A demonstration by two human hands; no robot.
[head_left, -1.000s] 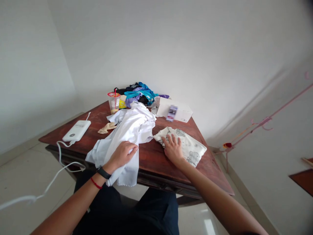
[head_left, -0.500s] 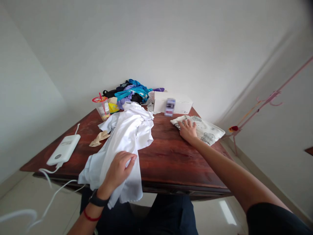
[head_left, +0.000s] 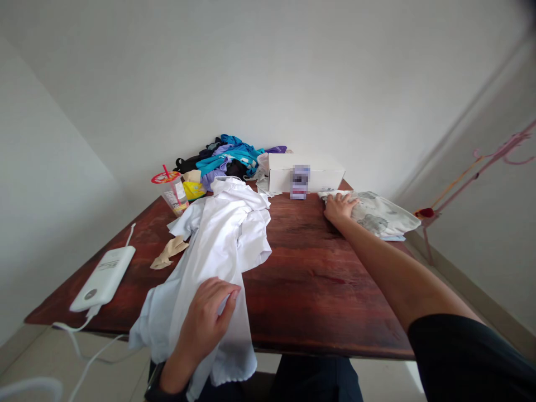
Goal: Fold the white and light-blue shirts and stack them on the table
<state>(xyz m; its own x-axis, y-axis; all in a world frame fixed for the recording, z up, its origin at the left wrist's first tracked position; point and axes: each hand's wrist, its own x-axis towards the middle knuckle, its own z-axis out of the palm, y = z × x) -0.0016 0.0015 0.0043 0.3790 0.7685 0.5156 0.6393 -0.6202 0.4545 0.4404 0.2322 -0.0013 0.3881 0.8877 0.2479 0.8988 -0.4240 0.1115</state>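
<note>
Head view, left hand (head_left: pixel 208 319): over the white garment (head_left: pixel 221 226), fingers loosely bent; whether they grip cannot be told.
Right hand (head_left: pixel 340 207): fingers spread, unclenched, upon the patterned cloth (head_left: pixel 384 215).
White garment: draped over the near edge of the table (head_left: pixel 310 290).
Patterned cloth: at the right edge, near the far-right corner.

We list: table (head_left: pixel 310 279), reddish-brown wood, smooth, softly glossy; shirt (head_left: pixel 221 223), white cloth, slight sheen; power bank (head_left: pixel 103 279), smooth white plastic; cup (head_left: pixel 175 195), clear shiny plastic; box (head_left: pixel 322 173), matt white cardboard.
</note>
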